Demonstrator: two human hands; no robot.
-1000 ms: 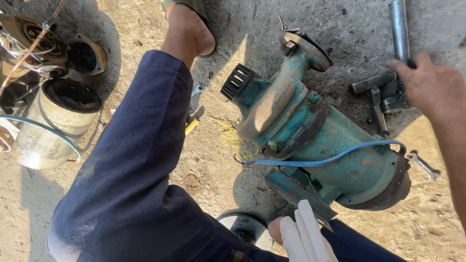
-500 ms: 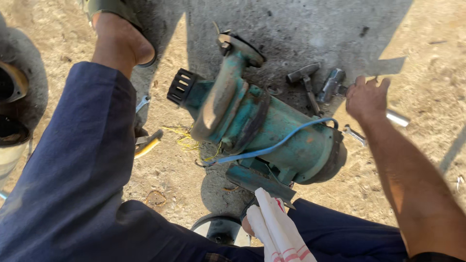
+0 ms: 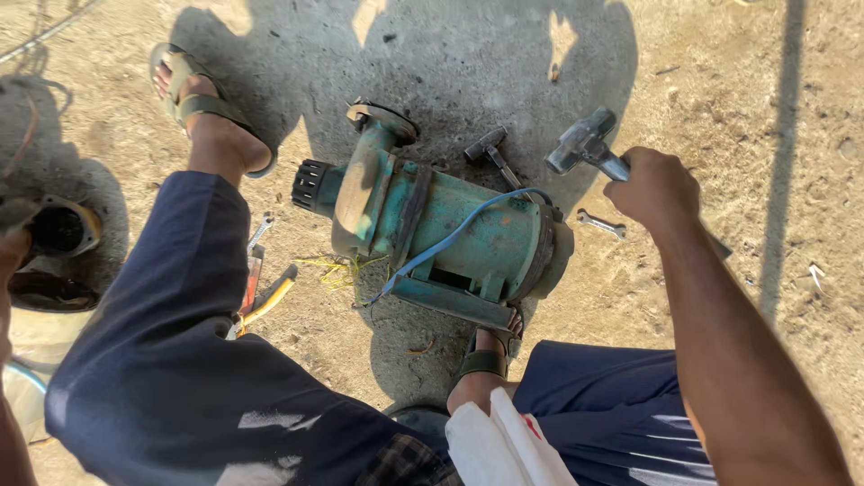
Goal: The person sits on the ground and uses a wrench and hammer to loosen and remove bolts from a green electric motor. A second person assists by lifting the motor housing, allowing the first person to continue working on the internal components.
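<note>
My right hand (image 3: 655, 187) is closed tight round the handle of a metal hammer (image 3: 587, 144) — head up and to the left of the fist, lifted over the dirt just off the motor end of the pump. The green pump (image 3: 441, 236) lies on its side on the sandy ground (image 3: 765, 108), mostly in shadow, black ribbed inlet pointing left, round flange w/ rusty rim up top. A blue cable (image 3: 450, 238) runs diagonally across the pump body, from the motor end down to the base plate.

My left hand (image 3: 11, 256) is at the far left edge of frame, only partly in view, near a dark round part (image 3: 58, 229) — can't tell if it's gripping anything.

A second, smaller hammer (image 3: 490, 148) lies on the ground just behind the pump, between it and the one I hold. A small spanner (image 3: 601, 223) lies on the dirt right of the pump, below my fist. By my left leg: another spanner (image 3: 259, 229) and a yellow-handled tool (image 3: 270, 301), close together. Left foot in a sandal (image 3: 193, 103) is planted top left; right foot (image 3: 490, 353) sits tucked against the pump's base. White cloth (image 3: 504, 445) in my lap, bottom centre.
</note>
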